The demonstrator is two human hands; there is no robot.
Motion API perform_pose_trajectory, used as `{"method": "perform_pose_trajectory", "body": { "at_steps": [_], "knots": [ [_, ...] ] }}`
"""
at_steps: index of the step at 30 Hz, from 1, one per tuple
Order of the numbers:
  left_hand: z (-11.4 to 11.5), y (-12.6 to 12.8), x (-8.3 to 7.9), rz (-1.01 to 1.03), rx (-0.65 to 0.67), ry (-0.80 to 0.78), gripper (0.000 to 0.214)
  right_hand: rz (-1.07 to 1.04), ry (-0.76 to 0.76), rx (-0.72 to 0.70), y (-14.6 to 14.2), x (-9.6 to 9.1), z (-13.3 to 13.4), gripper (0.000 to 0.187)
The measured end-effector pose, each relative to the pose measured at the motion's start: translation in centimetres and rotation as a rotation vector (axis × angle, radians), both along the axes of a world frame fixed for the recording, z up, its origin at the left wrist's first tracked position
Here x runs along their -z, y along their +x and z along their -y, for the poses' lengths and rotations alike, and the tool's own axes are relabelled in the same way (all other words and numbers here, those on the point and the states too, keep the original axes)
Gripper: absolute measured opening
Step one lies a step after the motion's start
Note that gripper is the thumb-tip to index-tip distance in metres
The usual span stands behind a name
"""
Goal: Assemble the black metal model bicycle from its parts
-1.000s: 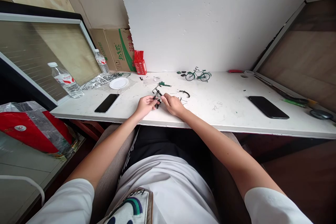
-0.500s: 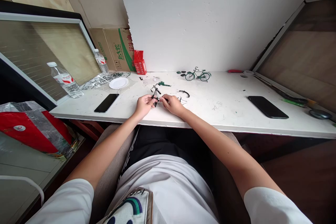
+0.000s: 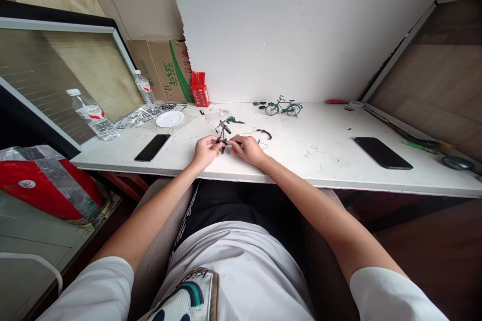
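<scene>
My left hand (image 3: 205,150) and my right hand (image 3: 248,149) meet over the near middle of the white table (image 3: 324,160). Both pinch a small dark model bicycle frame (image 3: 223,134), whose handlebar end sticks up between my fingertips. A green frame piece (image 3: 236,121) lies just behind it. A curved black mudguard part (image 3: 265,133) rests to the right of my right hand. A finished green model bicycle (image 3: 283,107) stands at the back by the white foam board (image 3: 301,30).
A black phone (image 3: 152,147) lies left of my hands, another phone (image 3: 383,152) at the right. A white lid (image 3: 169,119), foil wrapping (image 3: 139,115), two water bottles (image 3: 92,115), a red box (image 3: 201,91) and a cardboard carton (image 3: 165,67) sit at the back left.
Both hands with the small frame have shifted slightly left and towards the back of the table. My grip stays the same.
</scene>
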State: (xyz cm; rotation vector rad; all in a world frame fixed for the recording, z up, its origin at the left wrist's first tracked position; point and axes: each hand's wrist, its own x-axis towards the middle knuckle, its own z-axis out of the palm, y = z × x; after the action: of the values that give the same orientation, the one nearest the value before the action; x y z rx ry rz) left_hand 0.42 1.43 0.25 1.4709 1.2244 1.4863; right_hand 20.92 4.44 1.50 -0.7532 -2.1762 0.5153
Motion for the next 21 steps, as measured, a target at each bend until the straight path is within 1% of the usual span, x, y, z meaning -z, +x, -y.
{"method": "perform_pose_trajectory", "body": {
  "at_steps": [5,13,15,18,21],
  "knots": [
    [-0.1,0.0,0.1,0.007,-0.001,-0.025,0.038,-0.01,0.01,-0.01,0.1,-0.1,0.0,0.035],
    [0.0,0.0,0.1,0.021,-0.004,-0.056,0.042,-0.025,0.095,0.03,0.3,0.4,-0.6,0.028],
    [0.0,0.0,0.0,0.029,-0.004,-0.057,0.042,-0.013,0.092,0.042,0.2,0.6,-0.8,0.03],
    [0.2,0.3,-0.2,0.035,0.018,-0.053,0.043,0.006,0.048,0.069,0.0,0.8,-0.8,0.038],
    [0.4,0.5,-0.4,0.031,0.041,-0.065,0.043,-0.015,0.021,0.061,-0.2,0.9,-0.4,0.041]
  ]
}}
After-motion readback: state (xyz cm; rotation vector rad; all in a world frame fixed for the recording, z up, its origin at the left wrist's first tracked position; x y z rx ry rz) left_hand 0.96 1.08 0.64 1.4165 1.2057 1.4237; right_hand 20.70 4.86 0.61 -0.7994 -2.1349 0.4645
